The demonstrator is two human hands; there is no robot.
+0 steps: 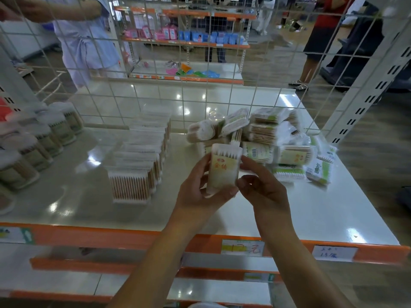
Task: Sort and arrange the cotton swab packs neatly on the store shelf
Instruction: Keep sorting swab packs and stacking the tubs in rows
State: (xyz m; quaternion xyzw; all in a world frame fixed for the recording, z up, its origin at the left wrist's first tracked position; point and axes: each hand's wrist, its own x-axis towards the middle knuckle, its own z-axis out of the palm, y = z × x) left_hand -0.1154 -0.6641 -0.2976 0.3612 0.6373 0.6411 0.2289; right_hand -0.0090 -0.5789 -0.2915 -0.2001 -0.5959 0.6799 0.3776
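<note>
Both hands hold one cotton swab pack (224, 167) upright above the white shelf (311, 214). The pack is clear plastic with a yellow-orange label. My left hand (200, 192) grips its left side and bottom, and my right hand (260, 185) pinches its right side. Behind it lies a loose heap of swab packs (266, 134), tumbled at different angles. A tidy row of flat swab packs (138, 161) runs front to back at the shelf's middle. Round swab tubs (44, 134) line the left side.
A white wire grid (200, 63) backs the shelf, with a slotted upright post (367, 92) at the right. An orange price rail (155, 238) with paper tags edges the front. People stand in the aisle beyond; one reaches in at top left (26, 7).
</note>
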